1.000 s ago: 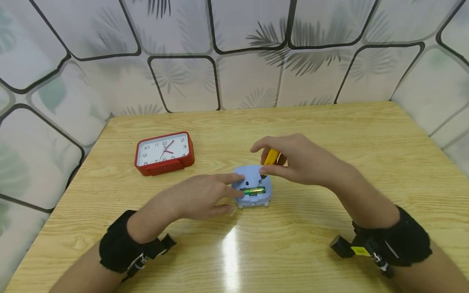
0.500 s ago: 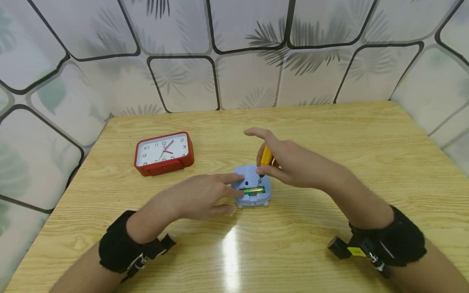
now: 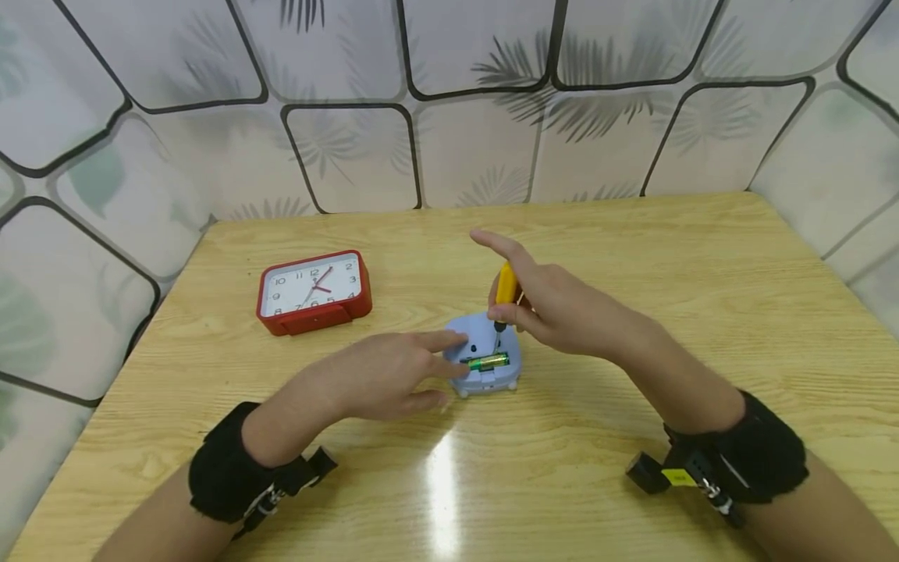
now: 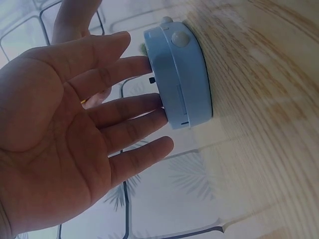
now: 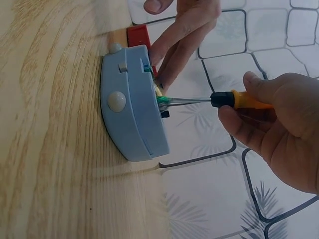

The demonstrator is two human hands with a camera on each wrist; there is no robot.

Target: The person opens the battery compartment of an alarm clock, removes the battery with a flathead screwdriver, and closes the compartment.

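Note:
A small light-blue case (image 3: 490,382) with white feet lies on its face, its battery slot uncovered. In the slot a green AA battery (image 3: 495,360) slants slightly, right end raised. My left hand (image 3: 386,371) rests extended fingertips on the case's left side; in the left wrist view these fingers (image 4: 129,107) are spread and touch its back. My right hand (image 3: 569,308) grips a yellow-handled screwdriver (image 3: 506,285) nearly upright, index finger lifted off. In the right wrist view the metal shaft (image 5: 192,100) reaches the battery's end; the exact contact is hidden.
A red rectangular alarm clock (image 3: 314,293) lies face up to the left on the wooden table (image 3: 618,484). A patterned curtain or wall (image 3: 477,148) stands behind the table's back edge.
My right hand has shifted slightly left and the screwdriver has become more upright. The battery's right end has risen from its slot. My left hand stays put.

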